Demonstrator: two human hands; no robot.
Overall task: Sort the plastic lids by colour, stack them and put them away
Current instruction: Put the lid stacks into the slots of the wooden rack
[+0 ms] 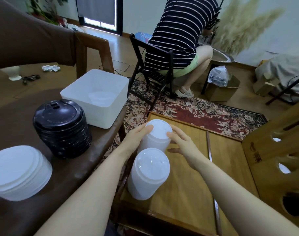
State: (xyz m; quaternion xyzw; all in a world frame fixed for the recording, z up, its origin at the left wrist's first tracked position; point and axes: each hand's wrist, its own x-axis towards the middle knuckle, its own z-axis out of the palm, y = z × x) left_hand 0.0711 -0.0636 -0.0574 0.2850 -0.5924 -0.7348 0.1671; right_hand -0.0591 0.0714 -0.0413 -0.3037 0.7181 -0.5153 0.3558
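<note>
Both hands (136,140) (184,143) grip—seemingly—translucent round lids (156,135).

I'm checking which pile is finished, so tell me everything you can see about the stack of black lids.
The stack of black lids is a short, slightly leaning column of round, glossy, plastic-looking lids nested dome-up. The top lid shows a raised rim and a small sip-hole tab at its far edge. It stands on the brown table, between the white bin behind and the white lid stack in front. Neither hand touches it.
</note>
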